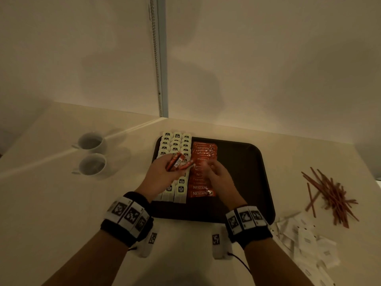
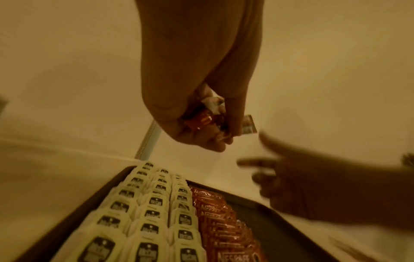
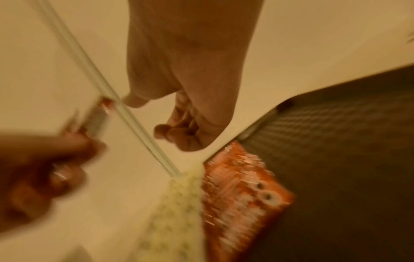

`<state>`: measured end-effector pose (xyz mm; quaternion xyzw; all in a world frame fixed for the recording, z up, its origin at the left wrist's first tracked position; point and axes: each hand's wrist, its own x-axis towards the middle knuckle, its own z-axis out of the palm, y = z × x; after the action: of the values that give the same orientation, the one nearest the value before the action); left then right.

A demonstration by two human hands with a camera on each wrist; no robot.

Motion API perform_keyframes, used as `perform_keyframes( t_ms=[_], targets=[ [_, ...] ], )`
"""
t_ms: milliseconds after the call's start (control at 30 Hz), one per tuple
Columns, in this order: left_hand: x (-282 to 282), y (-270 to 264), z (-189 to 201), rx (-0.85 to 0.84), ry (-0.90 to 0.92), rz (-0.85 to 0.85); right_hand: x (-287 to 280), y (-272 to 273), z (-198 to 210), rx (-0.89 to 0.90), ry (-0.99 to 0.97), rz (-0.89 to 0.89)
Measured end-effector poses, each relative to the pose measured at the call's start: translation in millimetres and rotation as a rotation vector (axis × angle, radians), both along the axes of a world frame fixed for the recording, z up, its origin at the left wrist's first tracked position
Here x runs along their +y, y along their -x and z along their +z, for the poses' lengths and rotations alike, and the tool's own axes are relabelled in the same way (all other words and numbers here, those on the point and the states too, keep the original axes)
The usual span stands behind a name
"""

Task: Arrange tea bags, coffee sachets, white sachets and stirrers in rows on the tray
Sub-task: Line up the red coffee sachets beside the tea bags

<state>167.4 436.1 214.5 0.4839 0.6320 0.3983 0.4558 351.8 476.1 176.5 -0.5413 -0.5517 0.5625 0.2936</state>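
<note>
A dark tray (image 1: 247,172) lies in front of me. Three columns of tea bags (image 1: 175,145) fill its left side. Beside them runs a row of red coffee sachets (image 1: 203,155). My left hand (image 1: 160,172) hovers over the tea bags and grips a bundle of coffee sachets (image 1: 177,162), which the left wrist view shows as coffee sachets (image 2: 201,120) inside its curled fingers. My right hand (image 1: 210,170) is blurred above the coffee row, close to the bundle. Its thumb and forefinger reach out, and it holds nothing that I can see. Brown stirrers (image 1: 332,195) and white sachets (image 1: 305,240) lie loose on the counter to the right.
Two white cups (image 1: 92,142) (image 1: 92,165) stand on the counter left of the tray. The tray's right half (image 3: 336,141) is bare. Walls meet in a corner just behind the tray.
</note>
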Motion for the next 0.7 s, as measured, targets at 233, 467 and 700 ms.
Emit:
perform_keyframes(
  t_ms=[233,467,700],
  targets=[
    [5,-3,7,0.011,-0.034,-0.040,11,17,40,0.115,-0.075,0.162],
    [5,6,6,-0.175,-0.037,0.122,6,4,38,0.290,0.001,0.154],
    [4,-5,9,-0.250,-0.039,0.091,7,16,43,0.133,-0.115,0.143]
  ],
)
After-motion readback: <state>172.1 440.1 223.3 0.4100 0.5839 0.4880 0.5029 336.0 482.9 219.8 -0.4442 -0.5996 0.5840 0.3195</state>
